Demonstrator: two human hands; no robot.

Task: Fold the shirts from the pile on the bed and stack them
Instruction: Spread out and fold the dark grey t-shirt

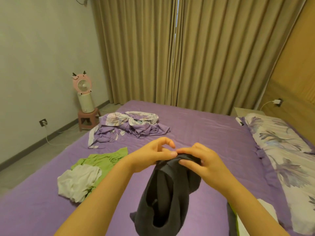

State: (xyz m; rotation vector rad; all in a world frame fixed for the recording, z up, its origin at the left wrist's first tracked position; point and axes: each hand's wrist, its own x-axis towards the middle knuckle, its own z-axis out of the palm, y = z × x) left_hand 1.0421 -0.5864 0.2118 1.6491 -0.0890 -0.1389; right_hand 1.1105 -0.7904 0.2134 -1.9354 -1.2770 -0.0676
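1. Nearest the camera, both hands hold a dark grey, soft cotton shirt (163,198) up over the bed, its body hanging down in a loose tube. The left hand (153,155) pinches the gathered top edge between thumb and forefinger, the other fingers arched clear. The right hand (202,162) has its grip clamped on the same bunched edge, fingers curled over the cloth.
2. The step in hand looks like finding the shoulders or hem before laying it out. It would go best if the hands slide apart along that edge until the cloth hangs flat, then lower it onto bare sheet.
3. The risk, as I judge it, is a twist: the shirt hangs doubled, so a short shake should open it.
4. Right of the dark shirt, at the frame's lower edge, lies what seems a stack of folded cloth (252,217), white over green; only a corner shows.
5. Left of the dark shirt sits the pile: a crumpled white shirt (76,183) touching a lime-green shirt (104,159) beyond it.
6. The purple-sheeted bed (213,133) bears it all. Beyond the dark shirt lies a rumpled purple floral quilt (129,126); to its right, a floral pillow (276,137).
7. Farthest, tan curtains (170,48), and left of the bed a pink fan (82,84) on a stool.
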